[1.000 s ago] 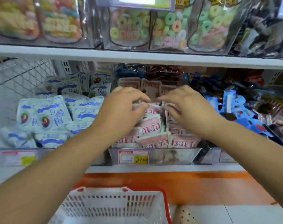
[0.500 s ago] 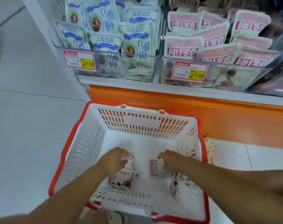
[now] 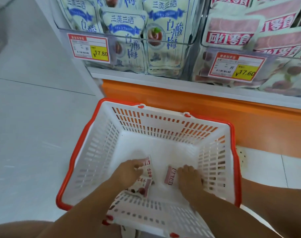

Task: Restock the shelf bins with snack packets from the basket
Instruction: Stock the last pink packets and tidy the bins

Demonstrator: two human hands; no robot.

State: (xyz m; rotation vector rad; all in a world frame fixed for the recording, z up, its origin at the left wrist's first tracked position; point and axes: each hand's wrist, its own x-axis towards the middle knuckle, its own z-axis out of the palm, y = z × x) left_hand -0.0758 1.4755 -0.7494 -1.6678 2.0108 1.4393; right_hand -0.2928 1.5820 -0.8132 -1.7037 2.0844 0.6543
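Down inside the basket (image 3: 88, 152), both hands have come from the shelf bins (image 3: 275, 56). Left hand (image 3: 127, 172) grips pink snack packets (image 3: 147, 177); right hand (image 3: 189, 176) seems to pinch a lone packet (image 3: 170, 175). Few remain, so restocking looks nearly done.

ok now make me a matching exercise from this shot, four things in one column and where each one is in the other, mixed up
Column A
1. blue-and-white packets
2. pink-label shelf packets
3. basket
4. left hand

Column B
a. on the floor
b. behind the 17.60 tag
c. inside the basket, gripping loose packets
d. behind the 17.80 tag

Pairs: 1-d, 2-b, 3-a, 4-c
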